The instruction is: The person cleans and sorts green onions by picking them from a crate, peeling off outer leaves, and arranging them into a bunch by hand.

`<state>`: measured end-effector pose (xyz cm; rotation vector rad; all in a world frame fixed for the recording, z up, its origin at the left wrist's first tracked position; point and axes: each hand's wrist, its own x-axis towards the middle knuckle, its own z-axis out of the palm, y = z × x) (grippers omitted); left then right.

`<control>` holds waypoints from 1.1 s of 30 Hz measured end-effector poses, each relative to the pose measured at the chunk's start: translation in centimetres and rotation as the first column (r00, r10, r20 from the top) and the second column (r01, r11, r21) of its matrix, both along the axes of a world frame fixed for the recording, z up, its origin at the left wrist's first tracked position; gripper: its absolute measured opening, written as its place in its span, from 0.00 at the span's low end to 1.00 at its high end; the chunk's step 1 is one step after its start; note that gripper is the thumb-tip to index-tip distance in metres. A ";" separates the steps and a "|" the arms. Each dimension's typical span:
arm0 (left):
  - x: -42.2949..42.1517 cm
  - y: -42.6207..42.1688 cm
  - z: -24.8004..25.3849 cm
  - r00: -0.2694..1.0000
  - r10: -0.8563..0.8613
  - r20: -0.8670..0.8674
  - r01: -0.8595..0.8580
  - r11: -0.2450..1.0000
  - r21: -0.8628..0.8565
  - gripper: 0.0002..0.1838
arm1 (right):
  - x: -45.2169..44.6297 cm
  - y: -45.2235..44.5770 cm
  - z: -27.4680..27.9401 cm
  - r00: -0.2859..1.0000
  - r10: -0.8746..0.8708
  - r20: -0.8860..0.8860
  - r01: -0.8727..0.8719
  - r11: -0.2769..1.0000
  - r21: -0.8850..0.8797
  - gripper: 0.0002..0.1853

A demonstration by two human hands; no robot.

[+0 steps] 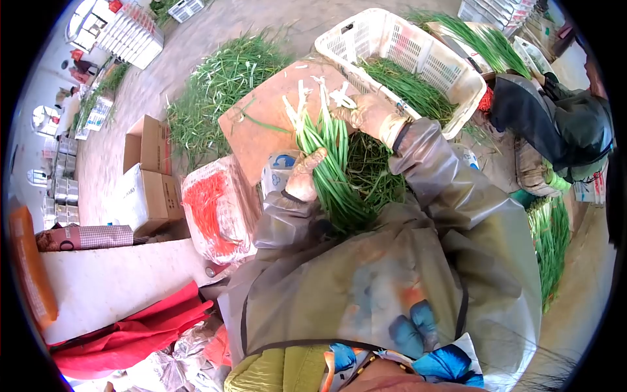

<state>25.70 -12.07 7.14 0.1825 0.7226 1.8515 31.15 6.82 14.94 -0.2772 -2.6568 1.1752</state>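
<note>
Workroom, bare floor (225,21). Left hand (302,178) gripping green stalk bundle (334,175) in front of the body, white ends far. Right hand (373,119) at those ends; can't tell if closed. Brown board (255,124) beyond. Left: red strands (208,204). Far left: greens pile (225,81). Far right: white crate (428,57).

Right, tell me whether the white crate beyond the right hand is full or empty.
Neither: partly filled. Green stalks lie low in the crate, its slotted walls bare above them.
</note>
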 end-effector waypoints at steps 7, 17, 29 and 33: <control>0.6 1.0 2.1 0.949 0.148 -0.277 -0.188 0.974 -0.124 0.11 | 1.5 2.3 0.8 0.960 0.208 0.186 -0.011 0.694 -0.720 0.13; 0.3 0.1 -0.3 0.964 0.178 -0.199 -0.208 0.968 -0.141 0.11 | 5.6 8.5 1.4 0.985 -0.053 -0.163 -0.136 0.340 -0.931 0.07; 1.9 1.6 2.1 0.955 0.234 -0.181 -0.251 0.965 -0.077 0.11 | -0.6 -0.4 -2.5 0.972 -0.106 -0.211 0.020 0.928 -0.372 0.25; 0.5 0.0 0.5 0.993 0.075 0.089 -0.067 0.994 -0.086 0.17 | 0.0 -0.4 -2.5 0.990 0.009 -0.144 -0.071 0.897 -0.436 0.23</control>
